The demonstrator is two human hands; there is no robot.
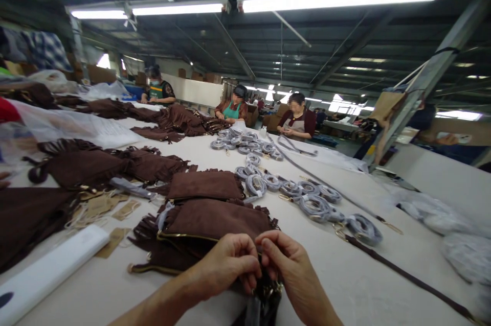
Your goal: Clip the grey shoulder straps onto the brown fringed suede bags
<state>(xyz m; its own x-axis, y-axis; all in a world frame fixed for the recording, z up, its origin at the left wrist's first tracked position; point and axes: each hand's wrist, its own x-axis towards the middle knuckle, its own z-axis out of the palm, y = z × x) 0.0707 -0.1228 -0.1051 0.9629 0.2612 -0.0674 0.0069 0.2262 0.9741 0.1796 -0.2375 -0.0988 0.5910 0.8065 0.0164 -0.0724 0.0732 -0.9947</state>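
My left hand [226, 262] and my right hand [291, 270] meet at the near edge of the table, fingers pinched together over a brown suede fringed bag [215, 221] with a gold zip. Both hands grip the bag's dark end with small metal hardware [274, 290] below them; what exactly is pinched is hidden by the fingers. Another brown bag [205, 184] lies just behind it.
Coiled wrapped straps [314, 206] run along the white table [345, 275] to the right. More brown bags [88, 165] and paper tags [99, 208] lie left, with a white roll [49, 264]. Three people work at the far end. A long strap [406, 277] lies at the right.
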